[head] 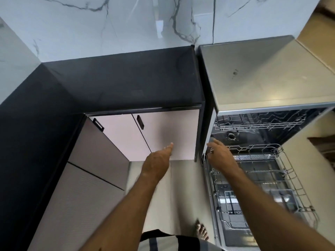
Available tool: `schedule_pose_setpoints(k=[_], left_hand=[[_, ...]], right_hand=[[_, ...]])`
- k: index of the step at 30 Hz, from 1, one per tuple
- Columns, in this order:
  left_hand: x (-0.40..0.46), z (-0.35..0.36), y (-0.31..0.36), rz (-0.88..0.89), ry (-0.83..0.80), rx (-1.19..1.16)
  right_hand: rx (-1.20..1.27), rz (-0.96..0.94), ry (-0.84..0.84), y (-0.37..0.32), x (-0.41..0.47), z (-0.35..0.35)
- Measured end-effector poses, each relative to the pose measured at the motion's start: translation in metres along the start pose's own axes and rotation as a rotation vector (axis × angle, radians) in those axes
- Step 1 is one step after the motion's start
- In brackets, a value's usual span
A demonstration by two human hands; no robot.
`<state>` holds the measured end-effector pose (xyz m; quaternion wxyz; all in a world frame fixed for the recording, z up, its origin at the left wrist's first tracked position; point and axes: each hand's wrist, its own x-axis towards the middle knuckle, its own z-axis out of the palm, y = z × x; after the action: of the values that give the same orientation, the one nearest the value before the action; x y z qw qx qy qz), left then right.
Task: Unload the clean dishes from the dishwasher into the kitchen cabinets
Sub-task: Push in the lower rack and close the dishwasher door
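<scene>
The dishwasher [257, 84] stands at the right with its door down. Its lower wire rack [290, 171] is pulled out and its upper rack [259, 124] sits inside; I see no dishes in either. My right hand [220, 154] reaches over the near left corner of the lower rack, fingers slightly bent, holding nothing that I can make out. My left hand [159, 159] stretches forward with straight fingers, fingertips at the shut pink cabinet door [174, 134] under the counter.
A black countertop [117, 82] runs along the marble wall and turns down the left side. A second pink door [119, 131] with black handle sits left of the first. Grey drawer fronts [90, 160] line the left. My bare foot [201, 231] stands on the floor.
</scene>
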<state>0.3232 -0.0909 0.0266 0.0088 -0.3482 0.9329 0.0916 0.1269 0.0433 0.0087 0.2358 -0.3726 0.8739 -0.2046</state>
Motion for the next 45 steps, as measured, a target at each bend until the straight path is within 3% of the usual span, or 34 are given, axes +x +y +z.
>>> schedule_pose_setpoints(k=[4, 10, 15, 22, 24, 34, 45], left_hand=[[-0.026, -0.007, 0.013, 0.023, -0.039, 0.034], [-0.07, 0.02, 0.028, 0.003, -0.05, -0.145], [-0.128, 0.046, 0.041, 0.143, -0.101, -0.088], [-0.178, 0.067, 0.063, 0.169, -0.138, -0.106], [-0.179, 0.071, 0.074, 0.23, -0.106, -0.081], [-0.16, 0.088, 0.149, 0.174, -0.103, -0.069], [-0.165, 0.159, 0.277, 0.109, -0.263, -0.092]], right_hand=[[0.029, 0.038, 0.001, 0.02, -0.023, 0.008], [-0.006, 0.067, 0.044, 0.032, -0.086, 0.015], [-0.043, 0.106, 0.025, 0.053, -0.147, 0.027], [-0.099, 0.136, 0.003, 0.088, -0.211, 0.028], [-0.123, 0.127, 0.011, 0.098, -0.216, 0.02], [-0.127, 0.118, 0.019, 0.167, -0.217, -0.031], [-0.1, 0.156, -0.076, 0.301, -0.219, -0.071]])
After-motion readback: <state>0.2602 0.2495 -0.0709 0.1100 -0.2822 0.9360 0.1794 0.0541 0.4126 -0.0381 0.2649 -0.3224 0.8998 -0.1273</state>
